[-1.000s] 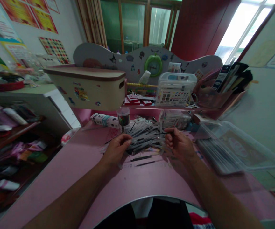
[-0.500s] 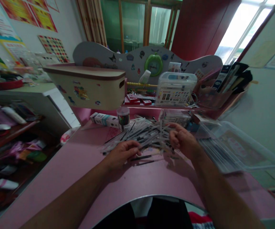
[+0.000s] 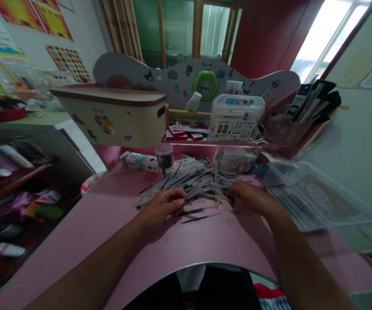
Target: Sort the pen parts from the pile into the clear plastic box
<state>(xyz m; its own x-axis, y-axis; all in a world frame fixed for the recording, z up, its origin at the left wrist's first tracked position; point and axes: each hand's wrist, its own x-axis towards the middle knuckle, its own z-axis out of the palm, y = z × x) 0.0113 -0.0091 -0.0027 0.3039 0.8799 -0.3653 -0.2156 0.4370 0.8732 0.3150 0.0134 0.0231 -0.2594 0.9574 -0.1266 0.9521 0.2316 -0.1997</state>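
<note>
A loose pile of thin white and clear pen refills [image 3: 194, 174], several with dark ends, is spread over the pink desk [image 3: 186, 245]. At its front left edge is my left hand [image 3: 163, 206], thumb and fingers closed. Dark-ended refills [image 3: 190, 212] stick out to the right from beneath those fingers. My right hand [image 3: 249, 197] reaches down to the right edge of the pile, its fingers bent and pressed together. What its fingertips pinch, if anything, is hidden behind the hand.
A clear plastic box [image 3: 321, 198] with refills in it lies to the right. Behind the pile stand a round clear tub [image 3: 164, 157] and a long carton [image 3: 140, 161]. The shelf above holds a cream bin [image 3: 118, 120], a clear carry case [image 3: 236, 118] and a green clock [image 3: 205, 86].
My right hand has lowered from above the pile to its right edge, its fingers now turned downward. My left hand stays in nearly the same place.
</note>
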